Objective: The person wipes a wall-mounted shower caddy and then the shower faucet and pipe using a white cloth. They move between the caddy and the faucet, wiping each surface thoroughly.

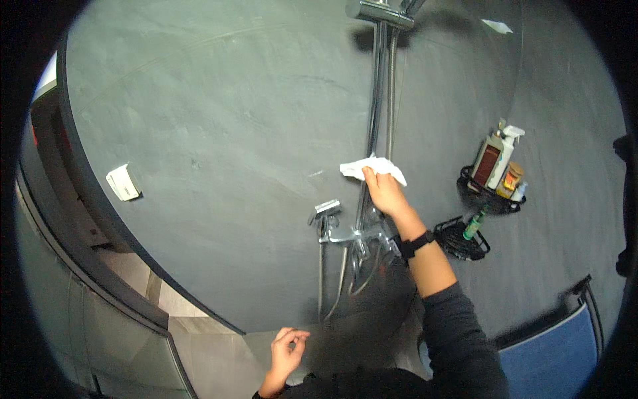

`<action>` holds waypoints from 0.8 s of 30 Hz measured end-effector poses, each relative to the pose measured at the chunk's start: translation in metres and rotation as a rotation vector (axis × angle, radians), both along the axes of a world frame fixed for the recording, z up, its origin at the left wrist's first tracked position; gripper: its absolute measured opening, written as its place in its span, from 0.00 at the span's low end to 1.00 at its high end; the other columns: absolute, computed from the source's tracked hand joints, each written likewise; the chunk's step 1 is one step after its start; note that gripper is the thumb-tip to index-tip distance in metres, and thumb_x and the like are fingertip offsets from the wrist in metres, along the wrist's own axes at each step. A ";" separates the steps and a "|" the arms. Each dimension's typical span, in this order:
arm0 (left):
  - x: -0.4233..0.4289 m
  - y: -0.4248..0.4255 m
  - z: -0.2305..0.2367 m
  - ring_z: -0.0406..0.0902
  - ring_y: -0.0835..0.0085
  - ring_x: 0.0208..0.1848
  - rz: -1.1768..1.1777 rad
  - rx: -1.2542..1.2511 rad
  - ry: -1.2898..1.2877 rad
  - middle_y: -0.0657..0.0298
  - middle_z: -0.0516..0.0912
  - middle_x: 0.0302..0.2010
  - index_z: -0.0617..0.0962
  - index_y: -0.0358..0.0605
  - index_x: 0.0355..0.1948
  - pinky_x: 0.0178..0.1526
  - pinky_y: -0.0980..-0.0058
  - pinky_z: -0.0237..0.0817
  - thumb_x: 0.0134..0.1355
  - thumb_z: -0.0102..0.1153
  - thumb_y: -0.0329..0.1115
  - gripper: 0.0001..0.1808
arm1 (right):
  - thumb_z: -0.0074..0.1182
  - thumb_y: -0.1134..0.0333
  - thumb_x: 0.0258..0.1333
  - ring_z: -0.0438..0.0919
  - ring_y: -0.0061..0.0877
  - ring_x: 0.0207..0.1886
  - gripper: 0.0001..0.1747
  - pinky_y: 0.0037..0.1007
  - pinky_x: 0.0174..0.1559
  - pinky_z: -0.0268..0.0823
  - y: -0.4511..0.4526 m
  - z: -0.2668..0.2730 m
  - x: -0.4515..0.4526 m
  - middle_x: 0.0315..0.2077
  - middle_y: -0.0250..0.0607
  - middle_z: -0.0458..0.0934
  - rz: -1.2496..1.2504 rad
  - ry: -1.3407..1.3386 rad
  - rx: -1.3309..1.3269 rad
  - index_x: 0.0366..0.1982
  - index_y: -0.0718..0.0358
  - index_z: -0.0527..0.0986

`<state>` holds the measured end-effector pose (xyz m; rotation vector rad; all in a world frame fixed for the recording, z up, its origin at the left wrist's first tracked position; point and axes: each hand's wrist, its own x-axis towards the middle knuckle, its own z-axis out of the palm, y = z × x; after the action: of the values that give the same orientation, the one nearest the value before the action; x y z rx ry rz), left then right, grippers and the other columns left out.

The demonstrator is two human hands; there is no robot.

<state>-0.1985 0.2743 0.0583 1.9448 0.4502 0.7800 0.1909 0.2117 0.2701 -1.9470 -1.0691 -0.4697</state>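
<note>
My right hand (386, 192) holds a white cloth or wipe (374, 167) against the chrome shower riser rail (379, 95), a short way above the mixer tap. The cloth wraps over part of the rail and hides it. A metal hose (392, 99) runs down beside the rail. Below my right hand is the chrome shower mixer (344, 234), with a small chrome fitting (326, 209) at its left end and flexible hoses hanging under it. Low in the picture, my left hand (289, 349) hangs with bent fingers, thumb near fingertips, and holds nothing visible.
On the right wall, a black corner basket (468, 192) carries several bottles and a jar. Beneath it, a lower black basket (456, 242) holds a green bottle (474, 224). A blue towel (553, 354) hangs at lower right. A white box-like item (123, 183) is on the left wall.
</note>
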 end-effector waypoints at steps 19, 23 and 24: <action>-0.041 -0.007 -0.006 0.74 0.77 0.33 0.146 0.000 -0.001 0.62 0.80 0.35 0.85 0.40 0.36 0.38 0.78 0.67 0.60 0.62 0.24 0.05 | 0.64 0.68 0.50 0.80 0.48 0.48 0.23 0.46 0.46 0.72 -0.082 -0.034 0.045 0.43 0.50 0.81 -0.275 -0.074 -0.348 0.49 0.57 0.71; -0.035 -0.011 -0.004 0.74 0.78 0.34 0.102 -0.007 -0.013 0.62 0.79 0.36 0.84 0.39 0.36 0.39 0.79 0.68 0.60 0.62 0.23 0.04 | 0.57 0.73 0.53 0.78 0.45 0.50 0.25 0.43 0.52 0.71 -0.071 -0.081 0.029 0.44 0.47 0.76 -0.117 -0.036 -0.490 0.54 0.47 0.76; -0.033 -0.012 -0.003 0.74 0.77 0.33 0.103 -0.006 -0.018 0.62 0.80 0.36 0.85 0.39 0.36 0.38 0.79 0.68 0.60 0.62 0.24 0.05 | 0.57 0.74 0.52 0.76 0.45 0.52 0.26 0.41 0.54 0.70 -0.070 -0.091 0.028 0.45 0.46 0.76 -0.035 -0.006 -0.484 0.54 0.47 0.77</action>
<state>-0.2320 0.2625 0.0552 1.9200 0.5441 0.8602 0.2186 0.1415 0.1794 -2.3879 -1.2373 -0.2469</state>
